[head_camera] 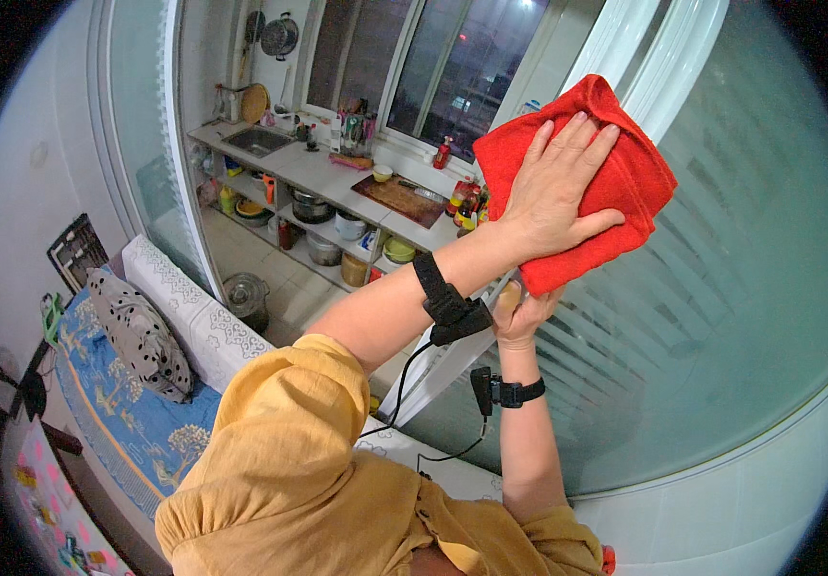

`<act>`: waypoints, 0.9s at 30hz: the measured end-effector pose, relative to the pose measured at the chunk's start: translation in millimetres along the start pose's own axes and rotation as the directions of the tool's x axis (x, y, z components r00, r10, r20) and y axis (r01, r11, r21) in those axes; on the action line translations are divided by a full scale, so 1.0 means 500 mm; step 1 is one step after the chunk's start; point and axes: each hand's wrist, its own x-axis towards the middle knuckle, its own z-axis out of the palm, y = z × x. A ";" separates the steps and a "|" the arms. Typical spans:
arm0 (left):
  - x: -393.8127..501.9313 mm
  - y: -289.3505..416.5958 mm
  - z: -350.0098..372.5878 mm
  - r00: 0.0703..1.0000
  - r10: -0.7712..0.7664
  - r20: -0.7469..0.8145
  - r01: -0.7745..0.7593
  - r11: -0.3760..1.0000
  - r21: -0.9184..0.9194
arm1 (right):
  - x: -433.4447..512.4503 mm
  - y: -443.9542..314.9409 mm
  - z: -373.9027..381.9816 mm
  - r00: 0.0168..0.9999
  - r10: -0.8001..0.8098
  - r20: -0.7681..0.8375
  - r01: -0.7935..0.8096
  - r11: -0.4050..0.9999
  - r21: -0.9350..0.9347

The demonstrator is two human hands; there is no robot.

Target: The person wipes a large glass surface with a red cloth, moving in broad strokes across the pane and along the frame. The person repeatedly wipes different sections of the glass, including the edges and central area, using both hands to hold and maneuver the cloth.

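My left hand (561, 183) lies flat on a folded red cloth (644, 169), its fingers spread and its palm pressing the cloth against a frosted glass sliding door (738, 288). The cloth covers part of the door's white frame (637, 50). Just below the cloth's lower corner, my right hand (525, 317) is raised beside the frame with its thumb up. The cloth hides its fingertips, so what they touch cannot be made out. Black straps with cables circle both wrists, the left strap (450, 302) and the right strap (518, 392).
Beyond the door opening, a kitchen counter (298, 169) carries a sink (259, 142), a cutting board (399, 200) and sauce bottles (465, 205). Pots fill the shelves below. A lidded bin (247, 295) stands on the floor. At left is a sofa (126, 432) with a spotted pillow (140, 335).
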 end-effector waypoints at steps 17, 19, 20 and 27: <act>-0.112 -0.061 -0.021 0.994 -0.025 0.103 0.034 0.996 -0.083 | 0.004 -0.002 0.003 0.997 -0.073 -0.002 0.073 0.997 -0.008; -0.120 -0.062 -0.023 0.993 -0.032 0.110 0.041 0.996 -0.079 | 0.003 -0.006 0.003 0.997 -0.079 -0.003 0.079 0.997 -0.013; -0.123 -0.062 -0.023 0.993 -0.038 0.111 0.048 0.995 -0.088 | 0.003 -0.009 -0.003 0.998 -0.060 0.037 0.061 0.998 -0.030; -0.184 -0.047 -0.020 0.988 -0.077 0.133 0.083 0.996 -0.043 | -0.070 -0.080 -0.081 0.969 0.237 0.072 -0.240 0.970 0.031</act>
